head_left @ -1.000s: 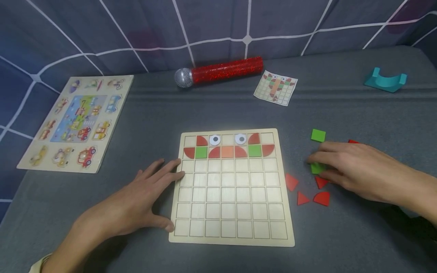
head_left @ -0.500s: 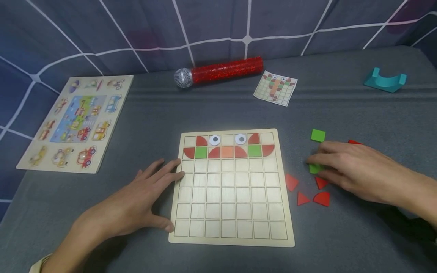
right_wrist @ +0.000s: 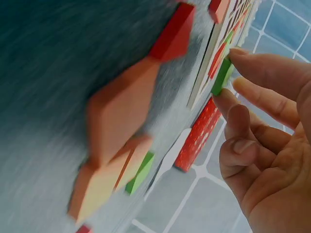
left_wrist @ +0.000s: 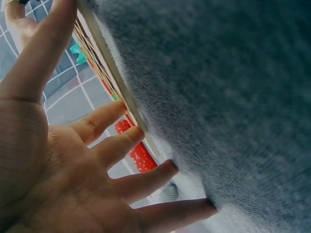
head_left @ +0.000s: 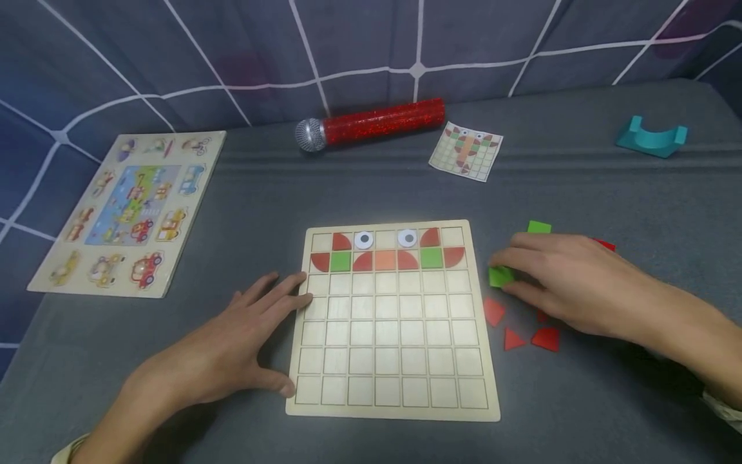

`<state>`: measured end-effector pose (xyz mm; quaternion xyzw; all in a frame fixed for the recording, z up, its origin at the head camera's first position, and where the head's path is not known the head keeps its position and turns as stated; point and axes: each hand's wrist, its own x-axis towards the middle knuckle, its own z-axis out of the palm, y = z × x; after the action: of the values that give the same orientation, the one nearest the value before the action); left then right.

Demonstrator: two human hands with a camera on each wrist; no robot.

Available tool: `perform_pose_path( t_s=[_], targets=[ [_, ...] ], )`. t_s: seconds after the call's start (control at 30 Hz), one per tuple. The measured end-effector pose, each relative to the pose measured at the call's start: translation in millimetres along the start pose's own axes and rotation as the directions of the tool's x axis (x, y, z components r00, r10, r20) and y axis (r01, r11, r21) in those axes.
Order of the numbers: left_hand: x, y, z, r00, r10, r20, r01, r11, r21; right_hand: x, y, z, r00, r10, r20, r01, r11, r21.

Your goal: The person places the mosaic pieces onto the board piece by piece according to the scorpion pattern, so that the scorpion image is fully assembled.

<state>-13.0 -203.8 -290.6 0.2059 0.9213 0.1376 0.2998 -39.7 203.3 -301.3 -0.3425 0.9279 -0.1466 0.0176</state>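
My right hand [head_left: 580,280] pinches a green square tile [head_left: 501,277] between thumb and fingertips, off the right edge of the wooden grid board [head_left: 400,348]. The right wrist view shows the tile [right_wrist: 223,75] held up off the cloth. With fingers spread, my left hand [head_left: 226,345] touches the board's left edge with its fingertips and thumb. The board's top two rows bear red quarter-circles, two green squares, an orange square [head_left: 385,260] and two round eye pieces [head_left: 363,240]. Loose red pieces [head_left: 547,339] lie right of the board; my right hand partly hides others.
A pattern card [head_left: 466,151] lies behind the board, beside a red glitter microphone [head_left: 382,124]. A teal cradle-shaped block [head_left: 653,137] sits at the back right, and a picture puzzle board [head_left: 133,216] at the left. Another green tile [head_left: 539,227] lies beyond my right hand.
My right hand has picked up a green square tile from the loose pieces and moved left with it towards the board. The left hand has stayed in place.
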Motion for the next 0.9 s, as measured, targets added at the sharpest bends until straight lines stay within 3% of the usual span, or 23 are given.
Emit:
perform_pose_path(
  t_s=[0.13, 0.37, 0.6, 0.9],
  targets=[
    [-1.2, -0.6, 0.0, 1.0, 0.008, -0.002, -0.008, 1.0, -0.006, 17.1, -13, 3, 0.998, -0.056, -0.001, 0.056, 0.997, 0.044],
    [-0.3, -1.2, -0.5, 1.0, 0.004, 0.0, -0.004, 1.0, -0.007, 61.2, -45, 11, 0.991, -0.1, 0.085, 0.091, 0.991, 0.096],
    [-1.4, -0.8, -0.8, 1.0, 0.011, -0.004, -0.011, 1.0, 0.011, 93.9, -70, 16, 0.978, -0.172, 0.115, 0.156, 0.978, 0.135],
    [-3.3, -1.4, -1.2, 0.999, 0.043, -0.023, -0.043, 0.998, 0.037, 118.4, -91, 26, 0.964, -0.206, 0.166, 0.199, 0.978, 0.058]
  ],
)
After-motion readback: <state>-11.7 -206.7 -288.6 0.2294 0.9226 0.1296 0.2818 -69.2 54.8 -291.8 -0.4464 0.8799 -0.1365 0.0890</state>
